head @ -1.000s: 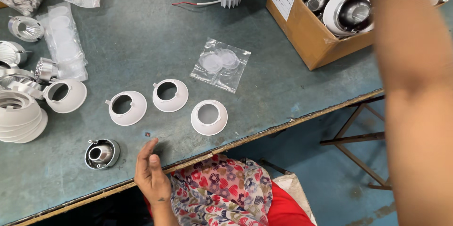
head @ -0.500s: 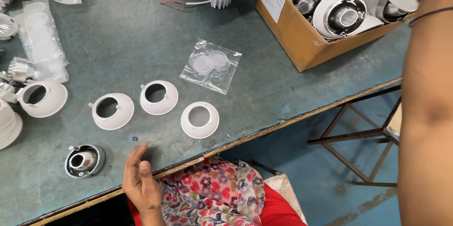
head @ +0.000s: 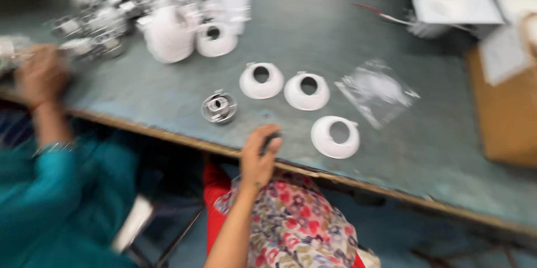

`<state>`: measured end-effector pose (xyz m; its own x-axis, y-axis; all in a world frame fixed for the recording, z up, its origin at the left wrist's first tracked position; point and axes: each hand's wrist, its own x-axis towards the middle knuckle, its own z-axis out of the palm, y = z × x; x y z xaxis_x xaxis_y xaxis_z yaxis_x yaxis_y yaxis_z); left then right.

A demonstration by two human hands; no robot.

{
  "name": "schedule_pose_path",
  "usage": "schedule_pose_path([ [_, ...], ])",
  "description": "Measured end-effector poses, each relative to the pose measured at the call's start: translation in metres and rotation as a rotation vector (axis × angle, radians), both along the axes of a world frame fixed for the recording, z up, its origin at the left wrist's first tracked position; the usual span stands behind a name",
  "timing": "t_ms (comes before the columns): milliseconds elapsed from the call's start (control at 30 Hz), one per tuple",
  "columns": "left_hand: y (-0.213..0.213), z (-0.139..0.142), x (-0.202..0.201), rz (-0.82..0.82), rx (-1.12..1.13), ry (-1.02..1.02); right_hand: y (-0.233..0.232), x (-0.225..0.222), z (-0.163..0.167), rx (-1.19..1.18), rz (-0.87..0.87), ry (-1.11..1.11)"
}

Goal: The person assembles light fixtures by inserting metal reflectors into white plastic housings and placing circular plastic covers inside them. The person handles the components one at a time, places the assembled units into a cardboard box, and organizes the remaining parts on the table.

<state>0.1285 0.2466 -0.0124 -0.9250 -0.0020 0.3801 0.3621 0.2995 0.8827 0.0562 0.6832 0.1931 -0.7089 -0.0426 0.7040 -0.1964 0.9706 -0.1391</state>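
The left hand is resting at the edge of the grey-green table, and its fingers are closing around a small dark thing that is too blurred to identify. Three white rings and a shiny metal part are lying near it. A co-worker's hand is working at the far left.

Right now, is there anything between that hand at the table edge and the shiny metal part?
No. In the head view, only bare green table lies between the left hand and the metal part.
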Motion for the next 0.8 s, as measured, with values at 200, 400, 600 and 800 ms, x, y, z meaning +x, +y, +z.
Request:
schedule_pose_path([
  [200, 0.003, 0.023, 0.004, -0.022, -0.018, 0.092, -0.065, 0.026, -0.015, -0.040, 0.365, 0.009],
  [400, 0.008, 0.027, 0.006, 0.017, -0.055, 0.076, -0.099, 0.001, -0.077, -0.285, 0.581, 0.017],
  [600, 0.013, 0.025, 0.005, 0.054, -0.138, 0.076, -0.114, -0.042, -0.168, -0.653, 0.504, -0.033],
  [800, 0.028, 0.032, 0.006, 0.101, -0.274, 0.161, -0.096, -0.050, -0.174, -0.668, 0.404, 0.037],
])
